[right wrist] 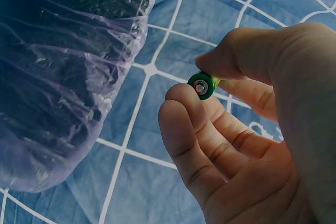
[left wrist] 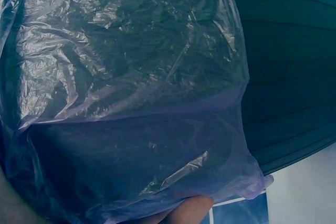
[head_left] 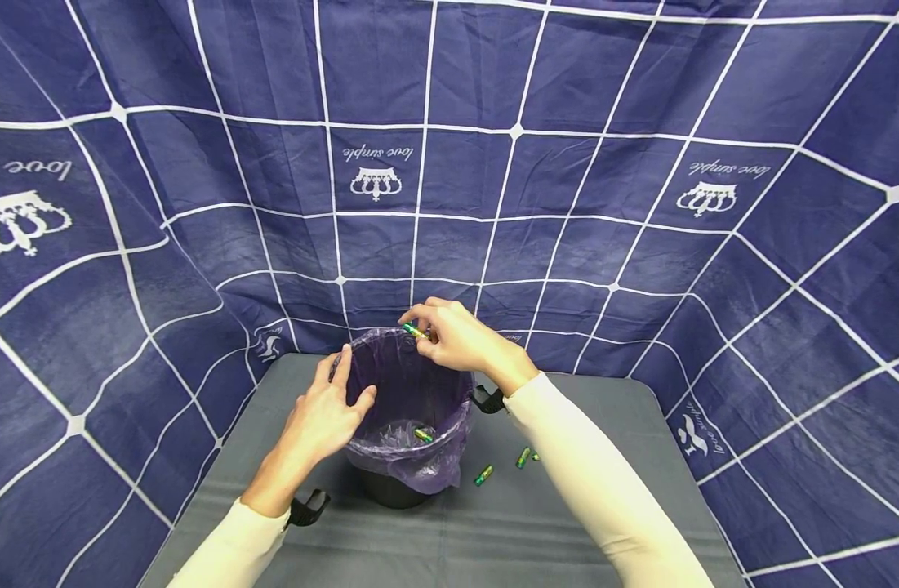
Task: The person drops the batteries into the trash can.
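A black bin (head_left: 393, 490) lined with a thin purple plastic bag (head_left: 434, 469) stands on the grey table. My right hand (head_left: 456, 335) pinches a green and yellow battery (head_left: 416, 331) over the bin's far rim; the right wrist view shows the end of this battery (right wrist: 201, 86) between thumb and fingers. My left hand (head_left: 324, 416) lies at the bin's left rim with fingers spread, touching the bag. In the left wrist view a fingertip (left wrist: 191, 211) shows at the bag's edge (left wrist: 131, 161). Inside the bin another battery (head_left: 423, 435) rests on the bag.
On the grey table (head_left: 567, 531), right of the bin, lie a battery (head_left: 483, 474), a second battery (head_left: 522, 457) and part of another (head_left: 536, 457) beside the right sleeve. Blue cloth with white lines (head_left: 464, 180) hangs behind and at both sides.
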